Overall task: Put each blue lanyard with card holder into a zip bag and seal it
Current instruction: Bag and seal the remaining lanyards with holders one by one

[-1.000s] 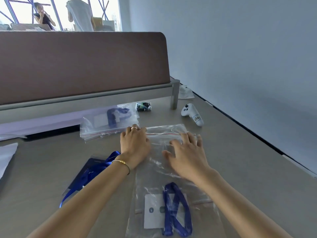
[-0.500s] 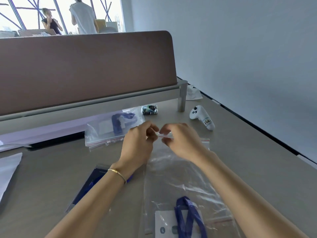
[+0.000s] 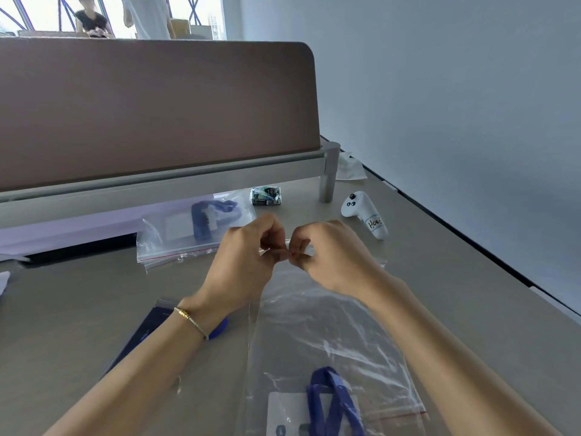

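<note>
Zip bag [image 3: 327,328], clear and crinkled, holds blue lanyard [image 3: 333,401] and white card.

Zip bag [image 3: 330,325]: clear, thin red line along the zip. Lanyard [image 3: 333,401] inside: blue; card holder [image 3: 286,413] white. Second bag [image 3: 176,237] toward the table's far edge: clear, red line, blue strap inside. Table [image 3: 440,294]: grey-beige. Divider panel [image 3: 157,111]: brown. Controller [image 3: 364,212]: white, black buttons (label handwritten in dark ink). Bracelet [image 3: 190,320]: gold. Flat packet [image 3: 144,332] under the wrist: dark navy.
</note>
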